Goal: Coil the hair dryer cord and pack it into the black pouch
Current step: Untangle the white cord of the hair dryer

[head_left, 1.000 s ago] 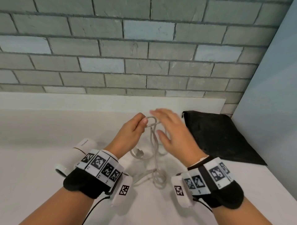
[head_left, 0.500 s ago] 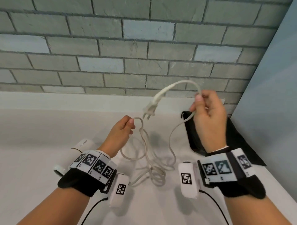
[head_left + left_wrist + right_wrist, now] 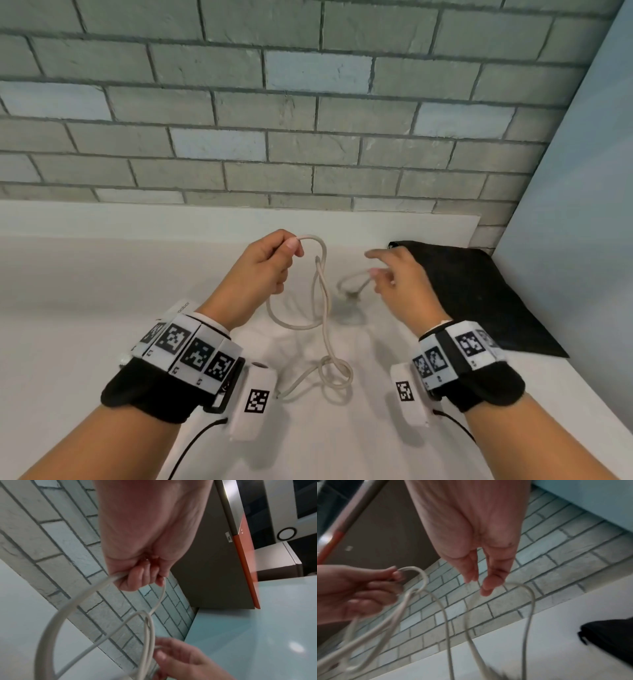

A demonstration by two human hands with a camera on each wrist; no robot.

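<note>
The off-white hair dryer cord (image 3: pixel 323 308) hangs in loops from my left hand (image 3: pixel 294 246), which pinches its top bends between thumb and fingers above the counter. More of the cord lies in a small coil (image 3: pixel 335 373) on the counter below. My right hand (image 3: pixel 376 274) is blurred. It holds a short loop of the cord near the plug end with thumb and fingertips, just right of the left hand. The black pouch (image 3: pixel 479 291) lies flat at the back right, behind the right hand. The white hair dryer (image 3: pixel 181 306) is mostly hidden behind my left wrist.
A grey brick wall (image 3: pixel 308 154) rises behind the white counter (image 3: pixel 68 308). A pale blue panel (image 3: pixel 582 205) closes off the right side beside the pouch. In the left wrist view, a grey cabinet side with an orange edge (image 3: pixel 247 561) stands beyond the left hand.
My right hand came down from its raised position with the plug end and now sits level with the left hand. The left hand rose slightly, still pinching its loops.
</note>
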